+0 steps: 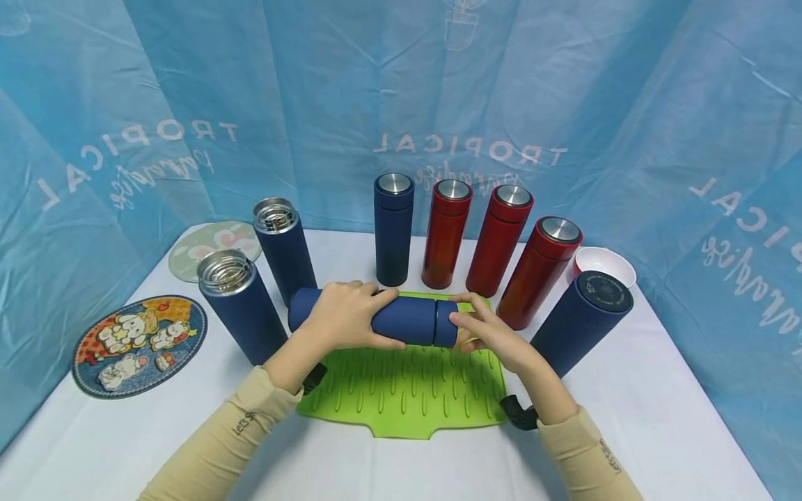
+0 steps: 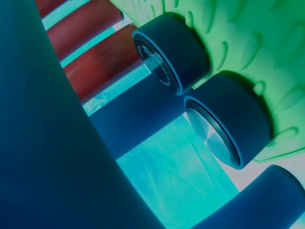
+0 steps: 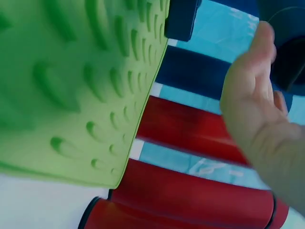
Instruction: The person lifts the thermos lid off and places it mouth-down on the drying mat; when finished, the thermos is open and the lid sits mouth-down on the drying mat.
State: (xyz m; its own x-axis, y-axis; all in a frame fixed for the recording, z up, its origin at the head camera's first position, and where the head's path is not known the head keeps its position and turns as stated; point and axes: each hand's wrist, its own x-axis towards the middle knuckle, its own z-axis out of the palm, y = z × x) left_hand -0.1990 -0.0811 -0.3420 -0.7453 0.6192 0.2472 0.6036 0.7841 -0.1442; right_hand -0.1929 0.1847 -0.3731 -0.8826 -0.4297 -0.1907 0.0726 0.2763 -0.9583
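My left hand [image 1: 351,313] grips a dark blue thermos [image 1: 404,319] by its body, holding it sideways above a green ridged mat [image 1: 407,390]. At its right end, the curled fingers and thumb of my right hand [image 1: 495,334] are around the blue cap [image 1: 445,323]. The right wrist view shows that hand [image 3: 257,100] beside the thermos's dark end. In the left wrist view, the held thermos [image 2: 57,143] fills the left side. Two loose blue caps lie on the mat there, one with a black disc [image 2: 171,52], the other with a silver top [image 2: 231,119].
Two lidless blue thermoses [image 1: 244,313] stand at left, near an oval cartoon placemat [image 1: 140,344] and a pale round mat [image 1: 213,247]. Behind stand a capped blue thermos [image 1: 393,236] and several red ones [image 1: 446,240]. At right are a dark-topped blue thermos [image 1: 579,327] and a white-lined bowl [image 1: 608,263].
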